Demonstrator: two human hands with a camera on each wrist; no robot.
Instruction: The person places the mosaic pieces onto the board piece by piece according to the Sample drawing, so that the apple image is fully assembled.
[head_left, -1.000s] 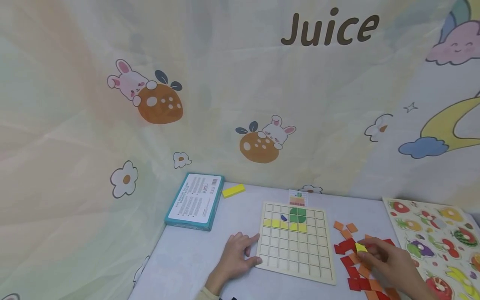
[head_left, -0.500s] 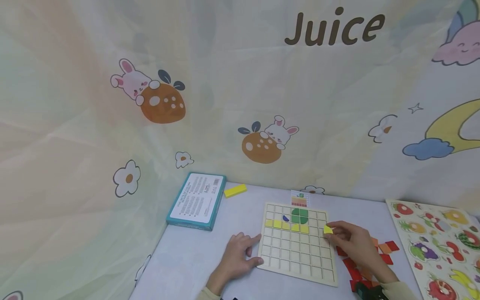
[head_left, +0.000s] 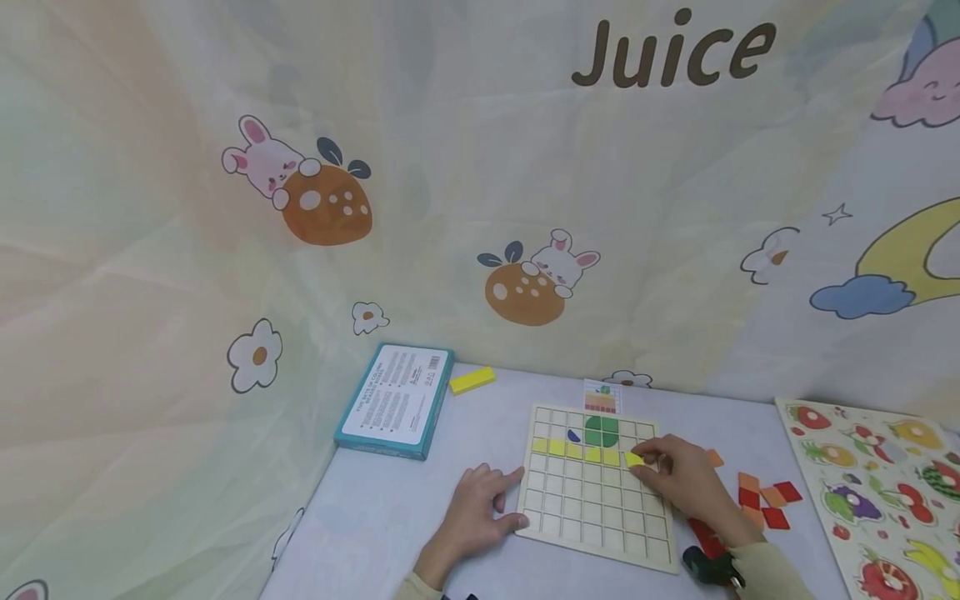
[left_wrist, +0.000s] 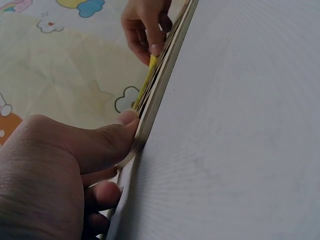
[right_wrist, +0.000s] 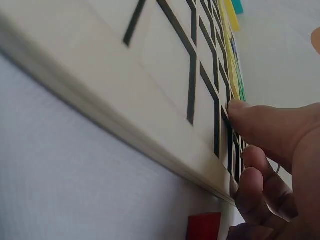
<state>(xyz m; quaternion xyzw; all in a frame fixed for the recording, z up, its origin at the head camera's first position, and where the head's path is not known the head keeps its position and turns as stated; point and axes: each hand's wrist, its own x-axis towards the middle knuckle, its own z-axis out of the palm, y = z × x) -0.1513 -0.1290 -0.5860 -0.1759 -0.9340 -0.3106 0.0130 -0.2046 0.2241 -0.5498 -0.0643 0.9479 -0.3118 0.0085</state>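
Note:
My right hand (head_left: 686, 475) pinches a yellow square tile (head_left: 634, 459) between thumb and fingertips. The tile is over the wooden grid board (head_left: 585, 517), at the right end of a row of yellow tiles (head_left: 574, 452). A green rounded shape (head_left: 601, 432) and a small blue half-round piece (head_left: 573, 436) lie above that row. My left hand (head_left: 476, 508) is at the board's left edge, index finger stretched to the rim and thumb near the lower corner. In the left wrist view, the thumb (left_wrist: 107, 142) presses on the board's edge. The right thumb (right_wrist: 260, 120) hides the tile in the right wrist view.
Red and orange tiles (head_left: 772, 496) are scattered right of the board, partly behind my right wrist. A small picture card (head_left: 602, 397) stands past the board's top edge. A teal box (head_left: 393, 400) and a yellow block (head_left: 472, 381) lie back left; a fruit puzzle board (head_left: 862, 492) lies far right.
My right hand has carried the yellow tile left from the loose tiles to the end of the yellow row. My left hand stays at the board's edge.

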